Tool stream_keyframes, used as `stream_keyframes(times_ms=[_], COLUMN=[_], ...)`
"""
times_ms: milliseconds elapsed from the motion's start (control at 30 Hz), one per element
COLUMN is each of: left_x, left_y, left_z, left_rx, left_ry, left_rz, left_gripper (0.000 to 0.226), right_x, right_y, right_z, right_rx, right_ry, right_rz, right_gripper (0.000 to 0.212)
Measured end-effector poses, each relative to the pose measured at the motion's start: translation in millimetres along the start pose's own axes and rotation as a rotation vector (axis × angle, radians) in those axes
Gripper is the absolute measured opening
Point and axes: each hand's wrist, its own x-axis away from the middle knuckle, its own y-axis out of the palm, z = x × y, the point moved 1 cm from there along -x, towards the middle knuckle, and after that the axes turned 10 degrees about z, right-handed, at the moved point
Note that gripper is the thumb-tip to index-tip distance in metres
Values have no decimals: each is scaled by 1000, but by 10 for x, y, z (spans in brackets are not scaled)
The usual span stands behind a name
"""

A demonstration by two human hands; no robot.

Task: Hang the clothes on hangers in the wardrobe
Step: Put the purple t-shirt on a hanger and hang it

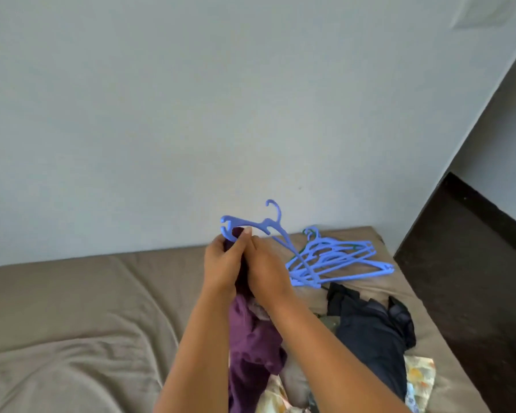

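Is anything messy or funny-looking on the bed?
Yes. The dark clothes lie crumpled in a heap on the bed, not folded, and the spare blue hangers are piled in a tangle. Nothing looks broken or spilled.

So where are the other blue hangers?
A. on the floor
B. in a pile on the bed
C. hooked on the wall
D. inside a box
B: the spare hangers lie in a loose pile on the bed, just past the dark clothes, while both hands hold one hanger with the purple garment.
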Motion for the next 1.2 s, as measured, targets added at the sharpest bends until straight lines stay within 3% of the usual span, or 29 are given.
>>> stream_keyframes(times_ms=[100, 167, 233, 267, 300, 367, 433, 500, 533, 667, 800, 900, 967, 1067, 1200], left_x=[210, 395, 601, 713, 813, 988, 1120, 1196, 1222, 1236, 1195, 1177, 1140, 1032, 879], left_y=[-76, -198, -316, -366, -407, -468, -545, -663, -732, -1058, -1334, -1431, -1446, -1516, -1749], left_z=[517, 788, 1004, 1099, 1185, 1324, 1435, 1510, 1541, 1624, 1665, 1672, 1627, 1582, 1587], left_rx=[-83, -140, -209, -229, -244, -271, -285, -314, -331, -356, -430, -848, -976, -1151, -1213], left_ry=[137, 202, 249, 274, 302, 356, 386, 394, 395, 418, 284, 557, 710, 742, 595], left_rz=[68, 46, -25, -55, -77, -93, -104, -125, -124, -41, -40, 137, 175, 278, 425], left_gripper=[17, 20, 26, 25, 20, 16, 16, 19, 21, 20, 48, 50, 38, 13, 49], right_x=[18, 45, 97, 129, 146, 198, 272, 292, 289, 203, 13, -96, -119, -152, -202], right_y=[-388, -710, -1023, -1147, -1222, -1291, -1262, -1201, -1172, -1069, -1080, -1155, -1151, -1074, -1015], right_z=[-347, -397, -311, -246, -167, -63, -87, -123, -132, -322, -655, -979, -1276, -1692, -1944], right_rx=[-37, -146, -203, -208, -204, -323, -663, -849, -875, -949, -1073, -1305, -1370, -1418, -1554], right_ry=[-123, -129, -8, 110, 268, 578, 713, 759, 760, 695, 669, 678, 665, 650, 727], right_rz=[48, 223, 467, 508, 446, 123, -125, -184, -176, -173, 135, 275, 300, 337, 337], right_gripper=[26, 14, 28, 44, 67, 123, 143, 129, 111, 11, 28, 34, 42, 46, 64])
